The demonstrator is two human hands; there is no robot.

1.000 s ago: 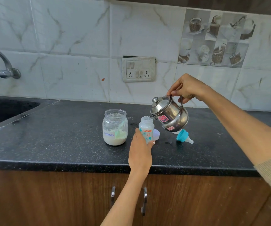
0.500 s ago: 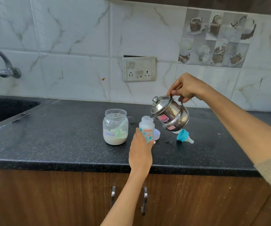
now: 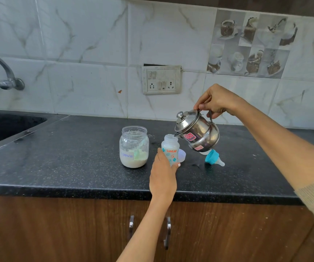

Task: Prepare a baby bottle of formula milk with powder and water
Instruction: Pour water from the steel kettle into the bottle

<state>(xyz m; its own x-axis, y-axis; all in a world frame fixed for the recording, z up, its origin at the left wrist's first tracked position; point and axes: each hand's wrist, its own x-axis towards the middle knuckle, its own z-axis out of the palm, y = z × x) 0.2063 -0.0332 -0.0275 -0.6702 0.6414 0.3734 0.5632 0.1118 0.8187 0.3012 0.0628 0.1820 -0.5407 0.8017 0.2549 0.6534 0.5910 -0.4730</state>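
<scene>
A small white baby bottle [image 3: 169, 147] with orange lettering stands open on the black counter [image 3: 67, 163]. My left hand [image 3: 163, 178] grips its lower part from the front. My right hand [image 3: 216, 101] holds a steel kettle [image 3: 197, 135] by its top handle, tilted left so its spout sits at the bottle's mouth. Left of the bottle stands an open clear jar [image 3: 134, 146] labelled Formula, part full of pale powder, with a green scoop inside. The bottle's blue ring with teat [image 3: 213, 157] lies on its side to the right.
A clear cap [image 3: 182, 155] lies behind the bottle. A black sink [image 3: 5, 125] and a steel tap [image 3: 3, 70] are at the far left. A switch and socket plate [image 3: 161, 79] is on the tiled wall. Wooden cabinet doors with handles [image 3: 168, 232] lie below the counter edge.
Almost nothing has moved. The kettle stays tilted over the bottle, and both hands keep their grips.
</scene>
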